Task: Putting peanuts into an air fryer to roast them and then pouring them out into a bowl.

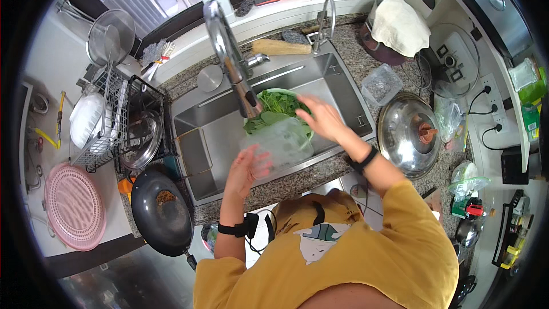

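Note:
Leafy greens (281, 103) fill a pale green-rimmed basin in the stainless steel sink (221, 131). In front of them is a translucent plastic bag or container (285, 141); which of the two, I cannot tell. My right hand (321, 118) is at the right edge of the greens, fingers extended and apart, holding nothing visible. At the lower left of the plastic is my left hand (248, 169), its fingers blurred against it. Whether they grip it or only touch it is unclear. The faucet (233, 64) arches over the sink, its spout end just left of the greens.
A wire dish rack (105, 128) and a black wok (163, 214) stand to the left. On the right are a domed steel lid (403, 133), a clear plastic tub (381, 85) and a cloth-covered pot (377, 47). A loofah-like tan piece (281, 47) lies behind the sink.

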The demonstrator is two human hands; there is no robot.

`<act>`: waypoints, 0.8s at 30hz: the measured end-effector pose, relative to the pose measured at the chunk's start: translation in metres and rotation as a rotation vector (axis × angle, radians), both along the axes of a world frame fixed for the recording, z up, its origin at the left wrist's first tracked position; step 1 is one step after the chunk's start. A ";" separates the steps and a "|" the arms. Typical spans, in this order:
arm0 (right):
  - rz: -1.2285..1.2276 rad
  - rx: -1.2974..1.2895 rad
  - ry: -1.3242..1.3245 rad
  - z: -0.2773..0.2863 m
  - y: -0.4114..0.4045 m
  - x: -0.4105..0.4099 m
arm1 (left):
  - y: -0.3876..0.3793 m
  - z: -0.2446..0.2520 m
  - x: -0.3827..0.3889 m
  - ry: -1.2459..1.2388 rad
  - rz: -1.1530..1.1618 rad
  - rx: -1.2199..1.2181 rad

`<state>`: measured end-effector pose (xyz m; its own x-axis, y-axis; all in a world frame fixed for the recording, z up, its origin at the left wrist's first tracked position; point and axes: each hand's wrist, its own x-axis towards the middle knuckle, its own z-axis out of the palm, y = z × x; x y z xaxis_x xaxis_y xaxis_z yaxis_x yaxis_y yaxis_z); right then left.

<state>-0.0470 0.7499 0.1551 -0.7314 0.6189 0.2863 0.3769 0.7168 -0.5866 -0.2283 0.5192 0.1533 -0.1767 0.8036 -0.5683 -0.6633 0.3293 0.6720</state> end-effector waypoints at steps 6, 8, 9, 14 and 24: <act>0.047 0.665 -0.459 -0.026 0.064 -0.128 | 0.018 -0.024 -0.027 0.017 0.300 0.011; 0.029 0.702 -0.565 -0.034 0.084 -0.146 | 0.028 -0.030 -0.028 -0.029 0.337 0.083; 0.014 0.751 -0.673 -0.034 0.091 -0.150 | 0.033 -0.032 -0.027 -0.030 0.334 0.075; 0.008 0.314 -0.580 -0.034 0.117 -0.152 | 0.054 -0.042 -0.019 -0.048 0.354 0.186; -0.211 -0.174 -0.367 -0.077 -0.032 -0.111 | 0.101 -0.063 0.007 -0.253 0.259 0.248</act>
<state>-0.1577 0.7175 0.0777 -0.6178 0.7812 -0.0896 0.7095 0.5047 -0.4918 -0.2215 0.6197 0.0901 -0.2703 0.8686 -0.4153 -0.8567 -0.0201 0.5154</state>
